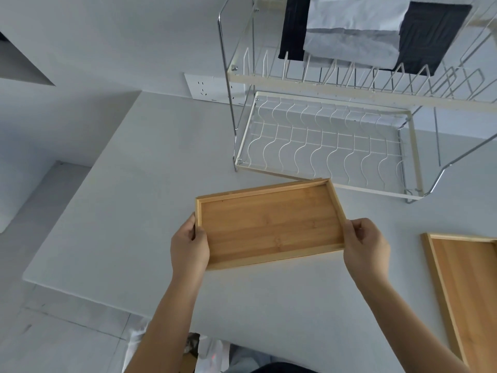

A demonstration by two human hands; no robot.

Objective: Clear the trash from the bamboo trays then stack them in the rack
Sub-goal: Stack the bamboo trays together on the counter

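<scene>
I hold a small bamboo tray (pixel 271 224) above the white table, its inside bare. My left hand (pixel 189 244) grips its left short edge and my right hand (pixel 365 246) grips its right short edge. Just beyond the tray stands a two-tier wire dish rack (pixel 320 146), its lower shelf holding nothing. A second, larger bamboo tray (pixel 468 286) lies on the table at the right edge of view, partly cut off.
Black and white cloths (pixel 376 30) hang over the rack's upper tier. A wall socket (pixel 207 88) sits left of the rack. The white table (pixel 129 197) ends at the left, with floor below. A plastic bag (pixel 204 351) shows under the table's near edge.
</scene>
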